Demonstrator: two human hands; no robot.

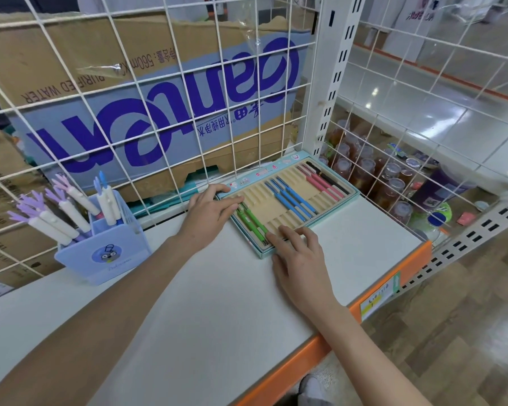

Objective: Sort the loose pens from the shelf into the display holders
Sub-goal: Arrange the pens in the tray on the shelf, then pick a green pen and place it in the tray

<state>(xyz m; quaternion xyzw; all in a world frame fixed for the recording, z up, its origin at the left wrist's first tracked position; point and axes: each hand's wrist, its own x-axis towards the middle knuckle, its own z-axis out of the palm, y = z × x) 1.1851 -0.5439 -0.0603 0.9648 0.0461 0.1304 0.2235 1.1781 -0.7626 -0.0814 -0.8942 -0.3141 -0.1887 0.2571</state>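
Both hands lie flat-fingered on the slotted cream pen tray (279, 210), left hand (210, 210) and right hand (298, 253) pressing the green pens (254, 225) into its left slots; next, I'd judge, comes checking they sit flush.

Green pens (252, 227) — tray (354, 191) perhaps teal-edged

Head camera is looking forward and steeply down, close over the white shelf (223, 303); the slotted pen tray (294, 200) is lying toward 12 o'clock, both forearms entering from 6 o'clock.
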